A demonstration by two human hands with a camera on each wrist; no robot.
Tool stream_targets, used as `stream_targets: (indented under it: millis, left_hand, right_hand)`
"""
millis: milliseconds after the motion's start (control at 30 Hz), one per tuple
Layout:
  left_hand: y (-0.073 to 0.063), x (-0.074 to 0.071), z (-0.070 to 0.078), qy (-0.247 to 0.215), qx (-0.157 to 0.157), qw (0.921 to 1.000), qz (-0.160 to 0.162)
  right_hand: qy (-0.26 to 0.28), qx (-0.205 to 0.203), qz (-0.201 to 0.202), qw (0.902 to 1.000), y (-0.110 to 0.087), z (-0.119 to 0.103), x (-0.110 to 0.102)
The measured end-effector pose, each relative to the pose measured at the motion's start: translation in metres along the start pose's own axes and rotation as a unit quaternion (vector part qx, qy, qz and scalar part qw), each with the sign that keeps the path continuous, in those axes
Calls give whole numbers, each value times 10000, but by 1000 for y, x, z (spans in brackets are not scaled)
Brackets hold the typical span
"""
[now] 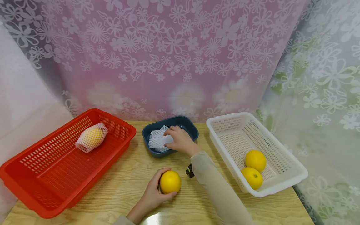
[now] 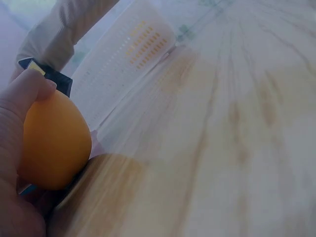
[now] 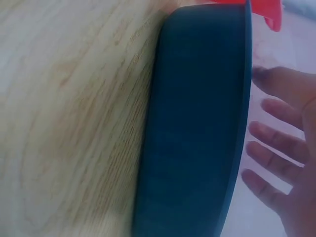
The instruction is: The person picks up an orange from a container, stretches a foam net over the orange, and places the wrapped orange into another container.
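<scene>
Low over the wooden table, my left hand (image 1: 153, 190) grips a yellow-orange citrus fruit, an orange (image 1: 170, 182), with thumb and fingers around its side. In the left wrist view the same orange (image 2: 57, 140) is held close above the tabletop. My right hand (image 1: 181, 140) reaches over the dark blue basin (image 1: 194, 132), its fingers spread and slightly bent. White foam net sleeves (image 1: 158, 140) lie in that basin, right by the fingertips. From the right wrist, the fingers (image 3: 276, 136) appear separated above the basin's rim (image 3: 247, 98), holding nothing.
On the left stands a red basket (image 1: 64, 187) with one yellow fruit in a foam net (image 1: 92, 137). A white basket (image 1: 229, 162) at the right holds two bare oranges (image 1: 255, 160). A floral curtain (image 1: 168, 62) hangs behind the table (image 1: 126, 175).
</scene>
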State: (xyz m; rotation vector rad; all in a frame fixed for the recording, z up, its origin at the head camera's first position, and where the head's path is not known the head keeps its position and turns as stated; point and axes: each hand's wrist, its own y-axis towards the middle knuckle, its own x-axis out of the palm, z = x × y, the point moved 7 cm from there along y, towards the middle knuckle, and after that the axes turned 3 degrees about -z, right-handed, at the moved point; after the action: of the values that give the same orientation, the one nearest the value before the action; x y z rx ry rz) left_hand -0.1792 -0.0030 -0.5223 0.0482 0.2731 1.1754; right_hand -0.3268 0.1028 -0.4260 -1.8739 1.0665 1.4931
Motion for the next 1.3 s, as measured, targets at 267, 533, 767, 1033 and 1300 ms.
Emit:
stream_targets:
  millis: [267,533,767,1033,1300]
  left_hand:
    - [0,0,1,111,103,9998,-87]
    - [0,1,1,-16,-48,9999,-143]
    - [0,1,1,0,-91,9999,-125]
    - [0,2,0,15,-83,9999,-99]
    - [0,0,1,145,131,9998,-19]
  right_hand:
    - [-278,391,-624,9969,14,2,14]
    - [-424,414,-644,9962,17,4,18]
    - [-435,240,-461,9977,17,4,14]
    - [-242,306,-206,9990,15,5,-1]
    - [660,530,231,9961,9,8,-28]
